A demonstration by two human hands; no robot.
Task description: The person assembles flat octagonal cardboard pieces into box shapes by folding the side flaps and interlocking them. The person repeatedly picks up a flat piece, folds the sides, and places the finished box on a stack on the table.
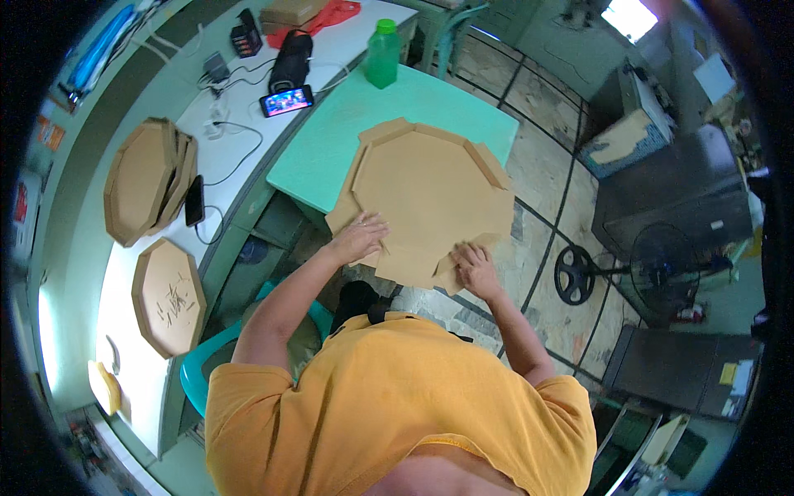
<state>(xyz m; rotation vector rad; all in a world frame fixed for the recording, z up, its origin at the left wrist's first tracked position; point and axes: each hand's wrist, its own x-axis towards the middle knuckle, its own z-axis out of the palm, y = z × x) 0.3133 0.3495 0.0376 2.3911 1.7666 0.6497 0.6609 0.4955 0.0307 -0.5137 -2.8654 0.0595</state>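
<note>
A large brown cardboard tray blank (434, 186) lies partly on the green table and juts over its near edge toward me. It is flat and eight-sided, with some flaps standing up along the far and left sides. My left hand (361, 237) grips its near left flap, fingers bent over the cardboard. At the near right corner, my right hand (474, 266) is closed around another flap, which is partly lifted. The undersides of both flaps and some fingertips are hidden.
Folded octagonal trays (141, 182) are stacked on the white counter at left, beside a tray (169, 298) holding small scraps. A black phone (194, 201) lies by them. A lit phone (287, 101) and green bottle (382, 54) stand farther back. A fan (662, 256) is at right.
</note>
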